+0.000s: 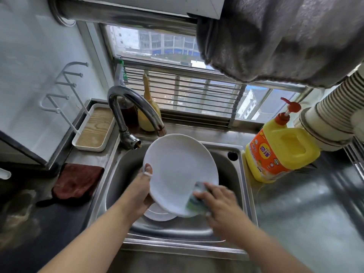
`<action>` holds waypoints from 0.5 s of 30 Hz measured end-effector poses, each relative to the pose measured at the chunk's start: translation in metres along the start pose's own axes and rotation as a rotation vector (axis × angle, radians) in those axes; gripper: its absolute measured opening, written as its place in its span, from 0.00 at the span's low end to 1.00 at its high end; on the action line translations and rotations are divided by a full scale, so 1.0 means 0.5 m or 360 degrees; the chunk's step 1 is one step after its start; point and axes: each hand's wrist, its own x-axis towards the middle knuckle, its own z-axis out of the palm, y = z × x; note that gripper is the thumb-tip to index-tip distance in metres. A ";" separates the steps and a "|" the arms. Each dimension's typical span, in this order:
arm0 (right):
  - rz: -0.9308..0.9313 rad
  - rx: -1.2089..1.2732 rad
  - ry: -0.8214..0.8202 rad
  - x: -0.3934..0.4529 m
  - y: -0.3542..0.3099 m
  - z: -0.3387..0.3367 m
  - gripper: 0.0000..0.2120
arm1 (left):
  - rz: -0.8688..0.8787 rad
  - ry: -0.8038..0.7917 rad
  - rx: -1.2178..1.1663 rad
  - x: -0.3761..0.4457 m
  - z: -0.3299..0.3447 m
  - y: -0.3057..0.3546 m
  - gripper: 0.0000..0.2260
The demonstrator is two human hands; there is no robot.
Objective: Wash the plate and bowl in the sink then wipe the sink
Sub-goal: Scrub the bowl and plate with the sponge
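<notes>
The steel sink (244,174) is a smooth rounded basin; above it tilts the round, glossy white plate (177,170), over the white bowl (157,214) on the sink floor. The left hand (142,188) grips the plate's left rim, thumb on top; the right hand (218,201) presses a blurred green sponge (194,201) to its lower edge.

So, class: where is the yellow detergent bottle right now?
In the head view, the yellow detergent bottle stands on the steel counter at the sink's right rim, below the window.

Steel counter (307,219) bears detergent jug (279,148), seemingly a cloth (77,181)
</notes>
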 end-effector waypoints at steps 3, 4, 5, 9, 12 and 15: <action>0.0278 -0.0123 -0.0135 0.017 0.057 -0.041 0.26 | -0.0056 -0.0048 0.0070 0.004 -0.004 0.014 0.14; 0.0301 -0.0111 -0.0112 0.023 0.049 -0.046 0.26 | -0.0050 -0.0060 0.0081 0.006 -0.001 0.018 0.14; 0.0266 -0.0078 -0.0064 0.025 0.029 -0.049 0.25 | -0.0034 -0.0064 0.0072 0.009 0.002 0.021 0.14; -0.0123 0.0153 -0.0059 -0.002 -0.075 -0.007 0.27 | 0.0005 -0.0037 0.0044 0.023 0.014 0.030 0.15; -0.0258 -0.0043 0.0020 -0.001 -0.042 -0.016 0.23 | -0.0025 0.0013 0.0083 0.021 0.002 0.044 0.14; -0.0328 -0.0453 0.0033 0.014 0.037 -0.053 0.30 | -0.0163 -0.0028 0.0177 0.019 -0.021 0.072 0.15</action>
